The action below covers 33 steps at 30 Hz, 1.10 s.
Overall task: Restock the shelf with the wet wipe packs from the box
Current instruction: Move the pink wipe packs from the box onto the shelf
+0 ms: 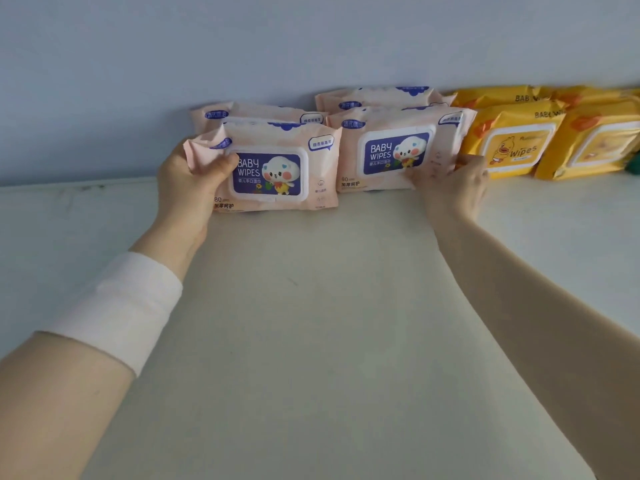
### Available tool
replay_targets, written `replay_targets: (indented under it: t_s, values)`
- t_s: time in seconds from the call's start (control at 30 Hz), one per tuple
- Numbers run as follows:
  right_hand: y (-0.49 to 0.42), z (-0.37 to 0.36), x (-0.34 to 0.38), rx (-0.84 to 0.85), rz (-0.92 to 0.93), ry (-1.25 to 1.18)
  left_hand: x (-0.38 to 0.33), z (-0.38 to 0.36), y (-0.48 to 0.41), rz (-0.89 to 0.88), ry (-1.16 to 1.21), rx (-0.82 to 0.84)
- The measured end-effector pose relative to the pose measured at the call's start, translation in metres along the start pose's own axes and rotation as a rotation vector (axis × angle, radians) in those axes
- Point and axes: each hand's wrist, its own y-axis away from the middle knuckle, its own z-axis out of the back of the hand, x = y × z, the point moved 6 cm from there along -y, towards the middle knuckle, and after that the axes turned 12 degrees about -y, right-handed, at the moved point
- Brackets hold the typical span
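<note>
Already well under way, judging by the shelf [311,306]: carries two rows of pink packs against the wall, with yellow packs [512,147] just beside them on the right. Grips the left end of the front-left pink pack [277,174] with the left hand [188,183], thumb on the face, fingers curled behind, the pack standing on the shelf before a rear pink pack [256,112]. Touches the lower right corner of the front-right pink pack [394,154] with the right hand [453,188]; pinching or merely nudging, hard to tell. Leaves, probably, squaring these up, plus whatever remains in the box, out of view.
</note>
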Motion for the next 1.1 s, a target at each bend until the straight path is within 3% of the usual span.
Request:
replay_targets:
  t_s: [0.1,0.23,0.3,0.43,0.6,0.7,0.87,1.1]
  values:
    - [0.006,0.011,0.004,0.054,0.047,0.141,-0.007,0.005,0.009,-0.031,-0.191,-0.123]
    - [0.017,0.052,0.002,0.156,0.204,0.35,-0.041,0.002,0.049,-0.206,-0.62,-0.435]
    - [0.021,0.089,-0.005,0.215,0.298,0.452,-0.072,-0.031,0.08,-0.343,-0.834,-0.458]
    - [0.02,0.192,-0.03,0.282,0.417,0.675,-0.136,-0.17,0.163,-0.787,-1.058,-0.043]
    - [0.016,0.375,-0.099,0.246,0.353,0.91,-0.178,-0.364,0.316,-0.991,-1.333,0.476]
    - [0.021,0.512,-0.149,0.144,0.191,0.988,-0.206,-0.463,0.412,-1.097,-1.416,0.62]
    - [0.043,0.714,-0.235,-0.031,-0.151,1.091,-0.239,-0.591,0.576,-1.377,-1.265,0.784]
    - [0.079,0.849,-0.366,-0.072,-0.478,1.099,-0.196,-0.723,0.733,-1.633,-1.156,1.037]
